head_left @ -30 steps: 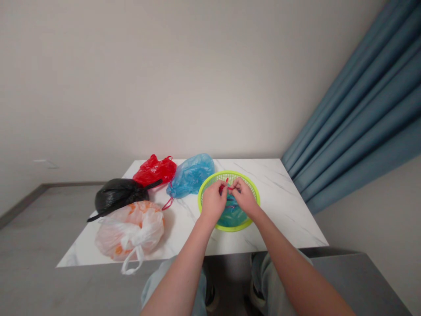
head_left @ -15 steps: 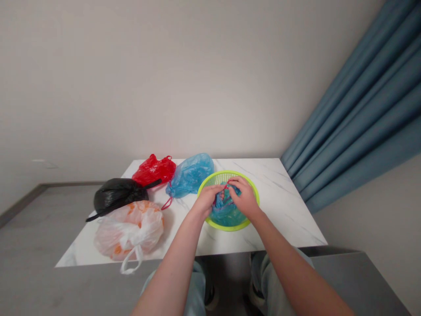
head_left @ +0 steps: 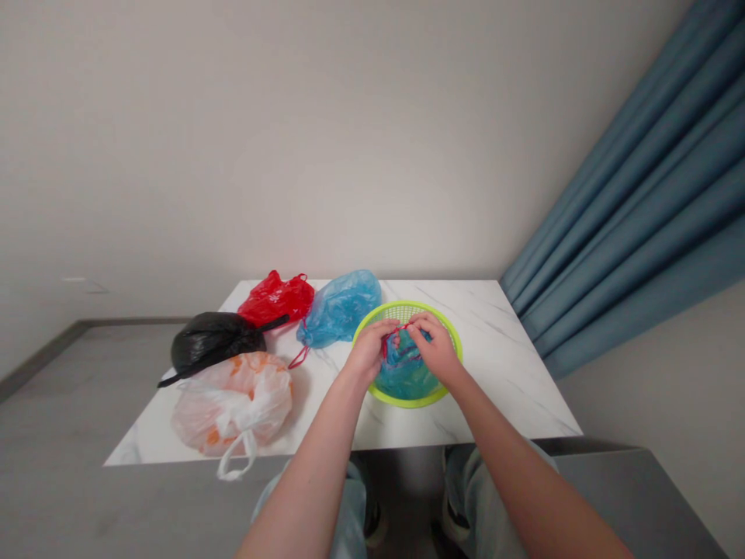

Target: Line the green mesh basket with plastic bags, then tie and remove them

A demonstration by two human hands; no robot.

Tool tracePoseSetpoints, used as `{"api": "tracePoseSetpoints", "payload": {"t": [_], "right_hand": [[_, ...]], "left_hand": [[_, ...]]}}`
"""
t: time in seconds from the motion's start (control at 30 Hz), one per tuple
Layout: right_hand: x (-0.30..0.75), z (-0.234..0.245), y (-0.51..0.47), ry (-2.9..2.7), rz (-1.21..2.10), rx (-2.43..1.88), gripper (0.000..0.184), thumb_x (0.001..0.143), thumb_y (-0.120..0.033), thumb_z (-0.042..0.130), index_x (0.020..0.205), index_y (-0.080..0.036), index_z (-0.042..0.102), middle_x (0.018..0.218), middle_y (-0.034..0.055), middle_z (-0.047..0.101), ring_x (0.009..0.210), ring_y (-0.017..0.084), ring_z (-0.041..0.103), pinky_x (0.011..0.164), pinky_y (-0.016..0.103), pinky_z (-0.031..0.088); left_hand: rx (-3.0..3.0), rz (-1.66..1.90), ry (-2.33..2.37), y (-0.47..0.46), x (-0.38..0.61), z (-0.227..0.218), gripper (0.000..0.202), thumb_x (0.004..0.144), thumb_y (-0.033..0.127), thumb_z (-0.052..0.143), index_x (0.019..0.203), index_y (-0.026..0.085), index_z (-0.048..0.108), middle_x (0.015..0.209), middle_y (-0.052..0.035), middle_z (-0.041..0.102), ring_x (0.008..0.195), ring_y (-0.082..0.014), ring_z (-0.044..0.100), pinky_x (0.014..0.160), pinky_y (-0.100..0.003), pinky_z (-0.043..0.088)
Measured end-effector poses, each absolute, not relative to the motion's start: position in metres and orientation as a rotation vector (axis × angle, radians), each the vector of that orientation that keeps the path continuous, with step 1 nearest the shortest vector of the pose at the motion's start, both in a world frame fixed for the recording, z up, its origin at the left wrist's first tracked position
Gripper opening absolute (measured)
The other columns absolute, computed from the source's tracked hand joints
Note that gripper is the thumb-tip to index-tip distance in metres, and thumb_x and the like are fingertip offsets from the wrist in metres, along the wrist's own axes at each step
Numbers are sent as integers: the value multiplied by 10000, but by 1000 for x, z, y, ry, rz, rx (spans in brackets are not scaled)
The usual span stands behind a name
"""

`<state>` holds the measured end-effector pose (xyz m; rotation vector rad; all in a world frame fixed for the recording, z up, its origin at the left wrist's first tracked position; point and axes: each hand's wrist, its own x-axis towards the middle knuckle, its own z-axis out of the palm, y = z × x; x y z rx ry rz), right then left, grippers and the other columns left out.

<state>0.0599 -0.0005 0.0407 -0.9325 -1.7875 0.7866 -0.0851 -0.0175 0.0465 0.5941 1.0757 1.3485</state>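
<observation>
A round yellow-green plastic basket (head_left: 409, 403) stands on the white marbled table. Inside it lies a blue plastic drawstring bag (head_left: 404, 378), lining the bottom, with a thin red drawstring (head_left: 401, 328) at its top. My left hand (head_left: 371, 345) is over the basket's left side, its fingers closed on the drawstring. On the right, my right hand (head_left: 434, 344) pinches another stretch of the same red string. The string runs between both hands. My fingers partly hide the bag's mouth.
Left of the basket lie a tied blue bag (head_left: 343, 304), a red bag (head_left: 276, 300), a black bag (head_left: 215, 341) and a white-orange bag (head_left: 238, 400) whose handle hangs over the table's (head_left: 506, 388) front edge. A blue curtain (head_left: 634, 194) hangs at the right.
My hands stay over the basket, with the red string now stretched more clearly between them. My left fingers have shifted slightly up. The whole view has moved slightly.
</observation>
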Motion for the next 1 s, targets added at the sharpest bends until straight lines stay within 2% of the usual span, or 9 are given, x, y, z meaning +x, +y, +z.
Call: {"api": "tracePoseSetpoints", "payload": {"t": [0.07,0.13,0.2,0.3,0.57,0.77,0.9,1.0], "right_hand": [[69,42,1,-1793,749,-955,210,900,-283,540,725,-212,632,961,66,622,964,210,577,917,352,426],[86,41,5,-1714,672,-1027,205,881,-279,545,716,-206,641,948,67,626,953,211,577,899,349,428],[109,37,12,-1476,575,-1167,214,850,-304,557,677,-204,633,866,59,625,880,208,573,824,342,443],[136,28,22,-1272,560,-1302,253,804,-355,591,604,-203,614,766,43,623,800,203,563,817,359,438],[134,31,17,-1145,895,-1218,215,768,-408,646,743,-195,662,720,-1,608,725,165,550,699,303,467],[127,38,17,-932,1024,-1087,110,733,-316,656,738,-207,646,741,-11,611,736,147,568,675,267,457],[122,48,16,-749,1192,-891,61,687,-252,648,683,-202,613,725,0,641,720,145,594,648,261,461],[118,51,13,-669,1300,-831,58,677,-231,621,648,-208,577,673,-4,642,675,145,595,637,269,471]], "left_hand": [[584,1434,1179,-16,-96,45,125,651,128,648,776,122,647,609,-15,600,509,-109,528,516,-254,424],[543,1579,1267,-13,-117,44,132,667,134,618,796,148,598,579,23,557,500,-89,505,518,-233,400],[485,1773,1344,-11,-140,43,134,679,146,574,802,179,533,550,74,483,488,-62,464,529,-204,380],[440,1987,1407,-10,-163,41,151,630,163,578,762,185,508,537,84,463,480,-64,462,527,-202,384],[802,1871,1528,-14,-140,38,149,717,250,587,854,190,589,669,13,613,650,-150,616,606,-251,476],[1117,1855,1921,-20,-127,47,76,766,186,589,837,195,613,808,-3,655,780,-151,617,777,-272,461],[1103,1880,1941,-20,-119,51,71,781,179,584,849,202,590,835,-2,639,796,-154,600,749,-265,453],[1081,1966,1792,-21,-110,54,79,794,170,554,859,209,571,837,-4,626,820,-154,601,767,-264,457]]}}
